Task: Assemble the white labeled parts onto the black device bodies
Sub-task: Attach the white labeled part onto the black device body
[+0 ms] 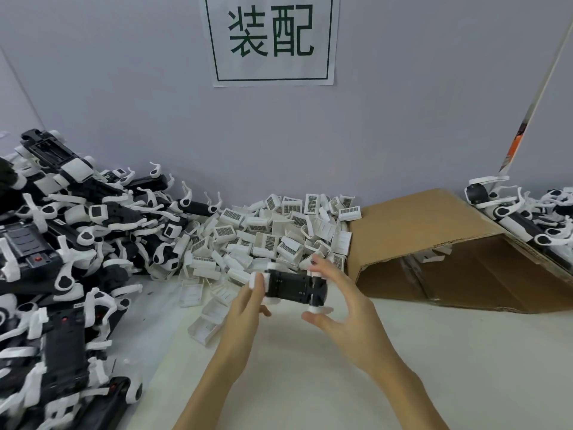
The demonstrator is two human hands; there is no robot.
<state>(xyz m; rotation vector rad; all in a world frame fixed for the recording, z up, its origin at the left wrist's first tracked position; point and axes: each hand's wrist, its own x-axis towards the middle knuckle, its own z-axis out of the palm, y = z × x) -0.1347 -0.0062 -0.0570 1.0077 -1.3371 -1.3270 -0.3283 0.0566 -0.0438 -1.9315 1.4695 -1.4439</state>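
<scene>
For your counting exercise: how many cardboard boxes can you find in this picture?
1. The cardboard box lies tipped on its side on the table, right of the white labeled parts, its open end facing the camera. Others may sit out of view.

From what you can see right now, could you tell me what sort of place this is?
Most likely a factory assembly bench. A wall sign reads "装配" (assembly), a heap of white labeled parts lies at the wall, and black device bodies are piled on the left.
</scene>
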